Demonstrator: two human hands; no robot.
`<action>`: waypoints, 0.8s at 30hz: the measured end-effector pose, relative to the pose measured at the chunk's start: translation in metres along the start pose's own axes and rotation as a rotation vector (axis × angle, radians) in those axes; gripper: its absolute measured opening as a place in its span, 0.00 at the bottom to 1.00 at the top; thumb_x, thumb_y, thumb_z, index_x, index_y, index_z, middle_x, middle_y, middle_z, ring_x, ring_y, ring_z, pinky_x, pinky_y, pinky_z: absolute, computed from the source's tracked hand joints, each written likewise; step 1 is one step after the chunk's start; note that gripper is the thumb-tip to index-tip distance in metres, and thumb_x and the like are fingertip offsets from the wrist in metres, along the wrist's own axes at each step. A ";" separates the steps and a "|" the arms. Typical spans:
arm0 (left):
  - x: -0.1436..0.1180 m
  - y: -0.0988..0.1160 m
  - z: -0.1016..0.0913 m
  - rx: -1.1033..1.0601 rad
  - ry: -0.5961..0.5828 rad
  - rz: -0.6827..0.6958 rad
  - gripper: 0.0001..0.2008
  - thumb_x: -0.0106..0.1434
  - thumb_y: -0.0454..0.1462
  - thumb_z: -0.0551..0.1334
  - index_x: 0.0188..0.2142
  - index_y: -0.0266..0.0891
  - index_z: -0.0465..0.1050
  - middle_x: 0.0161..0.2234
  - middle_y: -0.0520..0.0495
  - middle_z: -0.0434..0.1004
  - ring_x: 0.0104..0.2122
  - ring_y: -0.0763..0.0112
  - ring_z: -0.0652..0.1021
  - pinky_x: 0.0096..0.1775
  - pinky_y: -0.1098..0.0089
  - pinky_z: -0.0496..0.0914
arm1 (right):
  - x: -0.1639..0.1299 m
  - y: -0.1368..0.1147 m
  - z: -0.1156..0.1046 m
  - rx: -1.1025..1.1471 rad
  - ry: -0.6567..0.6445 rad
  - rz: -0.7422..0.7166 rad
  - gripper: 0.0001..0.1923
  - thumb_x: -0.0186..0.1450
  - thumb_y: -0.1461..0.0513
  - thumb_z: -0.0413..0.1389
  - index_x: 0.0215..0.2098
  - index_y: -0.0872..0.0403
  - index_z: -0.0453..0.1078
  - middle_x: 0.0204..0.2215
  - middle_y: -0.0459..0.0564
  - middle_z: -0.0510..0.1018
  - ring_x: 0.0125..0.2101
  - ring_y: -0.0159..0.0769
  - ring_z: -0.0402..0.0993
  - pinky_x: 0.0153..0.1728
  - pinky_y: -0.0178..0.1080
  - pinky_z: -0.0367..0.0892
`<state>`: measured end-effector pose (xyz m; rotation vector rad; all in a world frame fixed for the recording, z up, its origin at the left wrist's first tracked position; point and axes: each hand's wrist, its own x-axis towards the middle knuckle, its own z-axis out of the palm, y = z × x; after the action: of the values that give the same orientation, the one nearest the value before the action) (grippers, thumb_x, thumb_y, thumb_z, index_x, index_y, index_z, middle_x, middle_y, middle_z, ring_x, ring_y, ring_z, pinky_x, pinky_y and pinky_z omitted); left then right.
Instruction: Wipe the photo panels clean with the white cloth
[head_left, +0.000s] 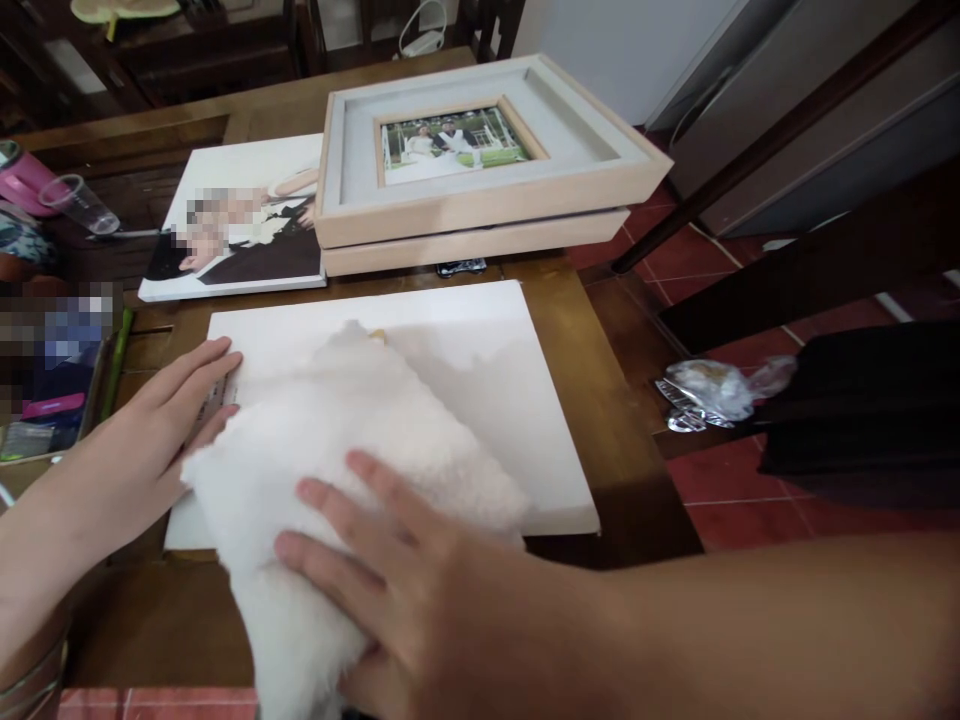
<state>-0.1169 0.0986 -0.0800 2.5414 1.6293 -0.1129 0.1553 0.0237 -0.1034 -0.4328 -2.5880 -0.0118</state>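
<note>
A white rectangular panel (555, 480) lies flat on the wooden table. Over much of it spreads a fluffy white cloth (360, 410), ragged at the edges, its lower end hanging toward me. My right hand (420, 570) holds the cloth from above, fingers spread across it and the thumb at its lower edge. Stretched out at the panel's left edge, the fingers of my left hand (172, 410) touch the panel, with the cloth's left corner beside the thumb. A small yellowish bit (377, 336) shows at the cloth's top edge. What lies beneath the cloth is hidden.
Behind the panel are two stacked light-wood frames (487, 210), the upper one holding a photo, and a printed photo panel (255, 240). A clear plastic cup (82, 205) lies tipped at left, near a box of odds and ends (60, 380). Crumpled plastic (705, 390) sits at right.
</note>
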 end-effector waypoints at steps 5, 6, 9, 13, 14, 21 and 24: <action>0.003 0.003 0.002 -0.035 0.017 0.012 0.30 0.68 0.51 0.45 0.65 0.41 0.55 0.68 0.48 0.53 0.64 0.59 0.62 0.66 0.58 0.53 | -0.006 -0.009 -0.006 -0.062 -0.083 -0.100 0.21 0.73 0.58 0.42 0.50 0.55 0.76 0.54 0.51 0.76 0.54 0.50 0.70 0.52 0.53 0.68; 0.003 0.002 0.002 -0.039 0.017 0.009 0.29 0.68 0.51 0.45 0.65 0.42 0.54 0.68 0.49 0.53 0.64 0.59 0.62 0.66 0.58 0.53 | -0.005 -0.006 -0.007 -0.026 -0.062 -0.084 0.20 0.72 0.59 0.43 0.48 0.53 0.77 0.53 0.50 0.76 0.54 0.50 0.70 0.53 0.53 0.67; 0.001 -0.001 0.002 -0.053 -0.006 0.027 0.30 0.68 0.50 0.45 0.66 0.42 0.52 0.68 0.48 0.50 0.64 0.58 0.62 0.65 0.57 0.55 | -0.001 0.013 -0.006 0.050 -0.034 -0.046 0.17 0.71 0.59 0.46 0.44 0.50 0.78 0.54 0.52 0.75 0.56 0.53 0.68 0.54 0.59 0.64; 0.000 0.001 -0.001 -0.036 -0.012 0.046 0.29 0.68 0.49 0.43 0.65 0.41 0.54 0.68 0.46 0.51 0.64 0.57 0.62 0.65 0.55 0.56 | 0.011 0.052 -0.009 0.028 -0.219 0.021 0.15 0.68 0.62 0.53 0.51 0.46 0.75 0.61 0.54 0.68 0.61 0.56 0.61 0.58 0.62 0.56; 0.001 0.002 -0.002 -0.033 -0.007 0.029 0.29 0.68 0.49 0.43 0.64 0.40 0.55 0.68 0.46 0.52 0.64 0.58 0.62 0.65 0.56 0.55 | 0.014 0.061 -0.011 0.020 -0.278 0.061 0.16 0.67 0.62 0.55 0.52 0.47 0.74 0.63 0.54 0.65 0.63 0.56 0.58 0.60 0.62 0.54; 0.001 0.004 -0.002 -0.032 -0.013 -0.014 0.30 0.69 0.51 0.43 0.65 0.40 0.55 0.68 0.47 0.52 0.64 0.59 0.62 0.65 0.58 0.54 | 0.017 0.047 -0.007 -0.095 -0.221 0.141 0.14 0.69 0.64 0.49 0.43 0.52 0.77 0.60 0.61 0.68 0.60 0.62 0.61 0.55 0.69 0.57; 0.001 0.002 -0.001 -0.035 -0.011 0.010 0.29 0.69 0.49 0.43 0.65 0.41 0.53 0.68 0.48 0.51 0.64 0.59 0.62 0.65 0.57 0.55 | 0.008 0.014 -0.005 -0.121 -0.070 0.064 0.15 0.71 0.61 0.48 0.39 0.52 0.77 0.54 0.60 0.75 0.53 0.60 0.71 0.50 0.67 0.64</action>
<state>-0.1150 0.0985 -0.0792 2.5186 1.6000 -0.0963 0.1554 0.0390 -0.0957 -0.5689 -2.6504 -0.1335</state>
